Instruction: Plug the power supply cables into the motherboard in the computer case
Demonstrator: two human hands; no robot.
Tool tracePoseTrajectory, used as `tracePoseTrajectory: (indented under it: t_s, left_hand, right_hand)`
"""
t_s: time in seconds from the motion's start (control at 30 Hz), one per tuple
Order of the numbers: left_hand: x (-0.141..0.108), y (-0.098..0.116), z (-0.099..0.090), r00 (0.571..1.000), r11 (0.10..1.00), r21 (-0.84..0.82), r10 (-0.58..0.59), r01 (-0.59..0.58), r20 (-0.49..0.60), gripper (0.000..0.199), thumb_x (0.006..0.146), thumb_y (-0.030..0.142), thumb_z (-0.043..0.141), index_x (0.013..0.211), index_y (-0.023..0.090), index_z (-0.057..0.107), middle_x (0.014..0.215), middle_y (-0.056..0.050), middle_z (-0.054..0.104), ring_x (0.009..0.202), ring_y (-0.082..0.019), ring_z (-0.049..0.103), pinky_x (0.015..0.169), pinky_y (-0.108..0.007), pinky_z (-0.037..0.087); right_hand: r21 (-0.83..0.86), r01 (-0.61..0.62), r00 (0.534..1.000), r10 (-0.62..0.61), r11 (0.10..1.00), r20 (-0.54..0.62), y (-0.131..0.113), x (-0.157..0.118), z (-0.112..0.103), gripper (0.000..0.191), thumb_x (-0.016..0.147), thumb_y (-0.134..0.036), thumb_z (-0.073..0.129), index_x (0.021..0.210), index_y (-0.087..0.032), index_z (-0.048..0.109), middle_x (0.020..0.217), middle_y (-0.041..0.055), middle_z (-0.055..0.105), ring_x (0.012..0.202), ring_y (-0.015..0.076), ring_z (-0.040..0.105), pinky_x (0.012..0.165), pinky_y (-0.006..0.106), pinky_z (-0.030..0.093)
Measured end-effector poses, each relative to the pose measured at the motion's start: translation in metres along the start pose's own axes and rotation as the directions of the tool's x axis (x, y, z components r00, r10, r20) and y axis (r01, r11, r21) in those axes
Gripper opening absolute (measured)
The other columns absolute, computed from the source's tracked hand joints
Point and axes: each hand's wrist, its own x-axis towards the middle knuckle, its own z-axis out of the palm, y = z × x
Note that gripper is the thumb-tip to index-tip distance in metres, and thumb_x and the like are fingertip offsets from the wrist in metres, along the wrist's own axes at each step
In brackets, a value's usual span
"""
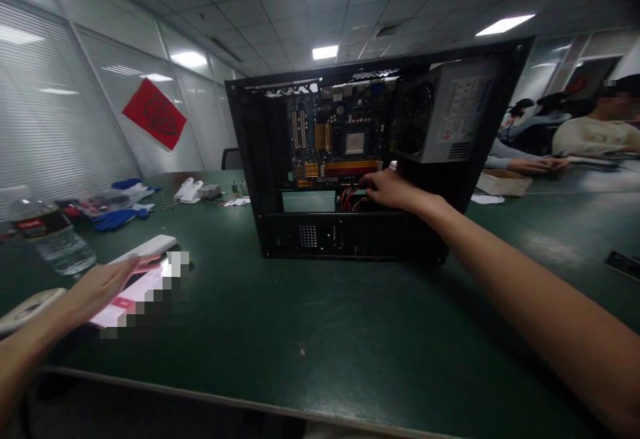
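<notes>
An open black computer case (350, 235) stands on the table with its inside facing me. In it are a motherboard (335, 139) and a grey power supply (453, 115). My right hand (389, 187) reaches into the lower part of the case, its fingers bent around a bundle of red, black and yellow cables (350, 200); the fingertips are partly hidden. At the left, my left hand (113, 279) has its fingers stretched out over a phone with a lit, partly blurred screen (127, 302). Whether the fingers touch the screen I cannot tell.
A white bar-shaped object (155, 245) lies behind the phone, near a water bottle (53, 235). Blue gloves (117, 217) and small parts are further back. A cardboard box (505, 182) stands at the right, beside another person's hands (545, 165). The table's edge (200, 392) runs close to me.
</notes>
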Motion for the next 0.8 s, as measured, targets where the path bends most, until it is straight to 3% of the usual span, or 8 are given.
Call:
tracePoseTrajectory:
  t_s: [0.07,0.13,0.27,0.4,0.57,0.67,0.8]
  left_hand:
    - [-0.007,-0.008,-0.002,1.000,0.994,-0.112,-0.011,0.014,0.029,0.121,0.074,0.098,0.013,0.130,0.005,0.067,0.139,-0.018,0.063,0.131,-0.038,0.058,0.116,-0.050,0.039]
    - [-0.014,-0.018,-0.001,1.000,0.974,-0.226,-0.003,0.001,-0.007,0.123,0.070,0.101,0.017,0.131,0.006,0.065,0.141,-0.015,0.063,0.137,-0.035,0.053,0.121,-0.047,0.033]
    - [-0.029,-0.036,0.008,0.998,0.958,-0.286,-0.032,0.015,-0.055,0.112,0.072,0.099,0.025,0.130,0.013,0.067,0.144,-0.010,0.062,0.141,-0.032,0.049,0.126,-0.048,0.024]
    - [-0.037,-0.055,0.018,0.999,0.956,-0.292,-0.038,0.026,-0.034,0.100,0.074,0.092,0.043,0.140,0.019,0.061,0.149,-0.006,0.058,0.143,-0.031,0.046,0.125,-0.050,0.026]
    - [-0.038,-0.079,0.024,0.999,0.925,-0.381,-0.024,0.007,-0.040,0.083,0.080,0.082,0.051,0.139,0.026,0.061,0.149,-0.001,0.059,0.144,-0.029,0.046,0.124,-0.051,0.027]
    - [-0.040,-0.073,0.020,0.998,0.890,-0.454,-0.061,0.040,-0.032,0.088,0.069,0.086,0.061,0.133,0.025,0.065,0.146,-0.002,0.061,0.142,-0.031,0.048,0.123,-0.052,0.028]
    - [-0.044,-0.050,0.013,0.991,0.824,-0.555,-0.134,0.113,0.003,0.104,0.046,0.089,0.073,0.124,0.020,0.069,0.143,-0.009,0.063,0.141,-0.036,0.049,0.121,-0.052,0.031]
  right_hand:
    - [-0.001,-0.002,1.000,0.002,1.000,0.004,-0.001,-0.001,-0.001,0.039,0.092,-0.017,0.053,0.127,-0.016,0.071,0.125,0.0114,0.073,0.116,0.0268,0.068,0.099,0.034,0.051]
    - [0.003,-0.003,1.000,0.003,1.000,0.004,-0.002,-0.002,-0.002,0.038,0.092,-0.017,0.054,0.126,-0.016,0.071,0.123,0.0119,0.074,0.114,0.0270,0.068,0.098,0.034,0.052]
    - [0.012,-0.003,1.000,0.003,1.000,-0.013,-0.003,-0.003,-0.003,0.037,0.091,-0.016,0.056,0.124,-0.015,0.073,0.119,0.0125,0.075,0.110,0.0266,0.070,0.098,0.034,0.052]
    - [0.014,0.001,1.000,-0.001,1.000,-0.012,-0.001,-0.003,-0.003,0.037,0.091,-0.017,0.056,0.123,-0.015,0.073,0.117,0.0126,0.076,0.109,0.0268,0.070,0.097,0.035,0.053]
    - [0.015,0.013,1.000,-0.013,1.000,-0.008,0.001,-0.002,-0.001,0.037,0.091,-0.016,0.055,0.124,-0.015,0.072,0.119,0.0123,0.075,0.111,0.0266,0.070,0.098,0.034,0.052]
    - [0.000,0.019,1.000,-0.019,1.000,-0.012,0.003,-0.002,0.000,0.037,0.091,-0.018,0.055,0.124,-0.016,0.072,0.120,0.0116,0.075,0.113,0.0263,0.069,0.100,0.034,0.051]
    - [-0.001,0.024,1.000,-0.024,1.000,-0.001,0.004,-0.001,0.000,0.037,0.091,-0.018,0.055,0.124,-0.015,0.072,0.118,0.0121,0.075,0.112,0.0268,0.069,0.101,0.035,0.051]
